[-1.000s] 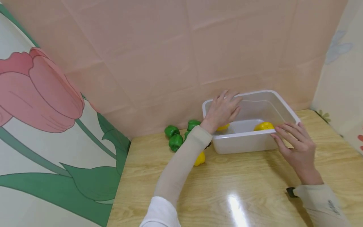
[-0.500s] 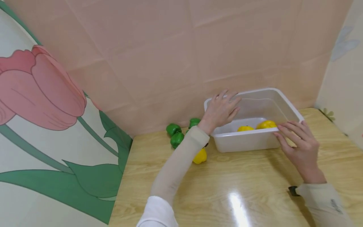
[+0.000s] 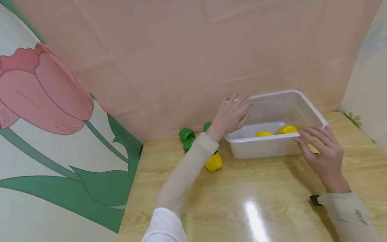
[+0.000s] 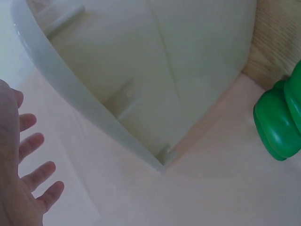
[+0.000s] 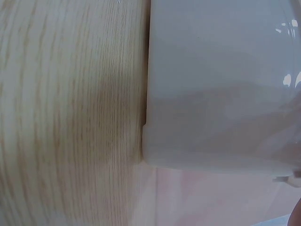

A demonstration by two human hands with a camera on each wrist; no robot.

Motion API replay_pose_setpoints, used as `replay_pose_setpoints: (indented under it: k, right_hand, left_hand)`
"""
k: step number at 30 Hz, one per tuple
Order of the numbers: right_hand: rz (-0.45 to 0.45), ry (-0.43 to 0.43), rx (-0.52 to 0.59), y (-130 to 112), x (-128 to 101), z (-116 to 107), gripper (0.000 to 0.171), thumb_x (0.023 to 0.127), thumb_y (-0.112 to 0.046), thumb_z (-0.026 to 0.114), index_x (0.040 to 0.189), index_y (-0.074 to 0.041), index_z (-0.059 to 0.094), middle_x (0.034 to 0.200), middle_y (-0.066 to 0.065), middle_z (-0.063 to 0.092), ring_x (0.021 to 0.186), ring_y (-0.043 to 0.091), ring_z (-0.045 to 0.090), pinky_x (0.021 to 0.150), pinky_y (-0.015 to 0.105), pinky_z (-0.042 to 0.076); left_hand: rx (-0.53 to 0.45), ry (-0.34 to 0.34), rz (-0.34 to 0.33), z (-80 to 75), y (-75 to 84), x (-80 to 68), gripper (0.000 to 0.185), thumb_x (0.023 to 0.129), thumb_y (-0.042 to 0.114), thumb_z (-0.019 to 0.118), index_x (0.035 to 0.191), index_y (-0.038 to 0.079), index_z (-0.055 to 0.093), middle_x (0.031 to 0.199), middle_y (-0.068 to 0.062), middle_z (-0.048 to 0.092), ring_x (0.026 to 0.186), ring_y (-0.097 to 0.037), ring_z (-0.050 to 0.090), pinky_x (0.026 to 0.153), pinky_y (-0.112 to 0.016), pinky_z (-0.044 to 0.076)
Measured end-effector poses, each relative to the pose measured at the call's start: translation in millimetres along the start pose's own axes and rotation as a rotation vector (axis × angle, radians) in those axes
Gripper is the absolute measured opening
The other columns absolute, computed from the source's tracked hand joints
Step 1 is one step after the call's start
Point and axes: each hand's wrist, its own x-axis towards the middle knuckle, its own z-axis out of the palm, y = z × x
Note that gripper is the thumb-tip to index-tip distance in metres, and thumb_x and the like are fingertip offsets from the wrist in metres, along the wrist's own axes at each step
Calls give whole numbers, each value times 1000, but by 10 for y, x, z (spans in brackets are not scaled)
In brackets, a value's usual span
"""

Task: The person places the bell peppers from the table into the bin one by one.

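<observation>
Two hands on white tub (image 3: pixel 266 148), left fingers (image 3: pixel 239 102) and right fingers (image 3: pixel 311 134) straight, released.

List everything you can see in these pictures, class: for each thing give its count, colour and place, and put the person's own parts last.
Plastic tub: one, translucent white, far right of table.
Yellow peppers in tub: two, on its floor.
Yellow pepper on table: one, left of tub.
Green peppers: three, by the wall, partly hidden by the arm.
Table: one, light wood.
Tulip panel: one, pink and green, at left.
Left hand: on tub's far left corner.
Right hand: fingers straight against tub's near right corner.
</observation>
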Motion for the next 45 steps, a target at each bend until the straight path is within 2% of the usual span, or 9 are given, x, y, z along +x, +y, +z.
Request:
replay_pose_setpoints:
  k: [11, 18, 25, 34, 39, 45]
  right_hand:
    - [-5, 2, -11, -13, -22, -25, 30, 90, -33, 88, 97, -3, 86, 101, 20, 81, 106, 36, 75, 114, 56, 49]
    - [-10, 1, -18, -24, -52, -49, 32, 91, -34, 87, 96, -3, 86, 100, 20, 81, 105, 36, 75, 115, 57, 48]
    - [-10, -2, -25, -21, -75, -60, 32, 91, -34, 87, 97, -3, 86, 100, 19, 81, 107, 33, 76, 116, 58, 48]
    - [-11, 5, -11, -21, -62, -23, 31, 91, -33, 87, 96, -3, 86, 99, 19, 81, 106, 34, 76, 115, 58, 48]
    - [-6, 3, -14, -24, -46, -15, 30, 91, -33, 87, 96, -3, 86, 99, 19, 81, 106, 33, 75, 115, 57, 48]
    - [-9, -4, -20, 0, -42, -29, 32, 91, -35, 87, 97, -3, 86, 101, 19, 81, 107, 33, 75, 115, 57, 48]
  left_hand:
    - [-37, -46, -53, -86, -98, -135, 48, 114, 48, 39, 154, 28, 55, 162, 0, 51, 150, -28, 46, 120, -45, 44]
    - [-92, -14, -87, -119, -179, -268, 47, 113, 46, 45, 153, 25, 56, 160, -1, 54, 148, -28, 48, 118, -48, 45]
    - [-78, 6, -105, -131, -268, -405, 47, 112, 46, 46, 152, 23, 56, 157, -3, 56, 146, -29, 50, 118, -48, 45]
    - [-99, -12, -145, -189, -381, -588, 48, 112, 45, 49, 153, 21, 56, 159, -5, 55, 146, -30, 51, 118, -50, 46]
    - [-149, -23, -200, -200, -468, -679, 48, 112, 43, 49, 154, 21, 55, 161, -4, 53, 147, -30, 49, 117, -51, 45]
    - [-173, 4, -246, -186, -565, -776, 48, 112, 43, 48, 152, 19, 58, 160, -5, 53, 146, -31, 49, 114, -53, 47]
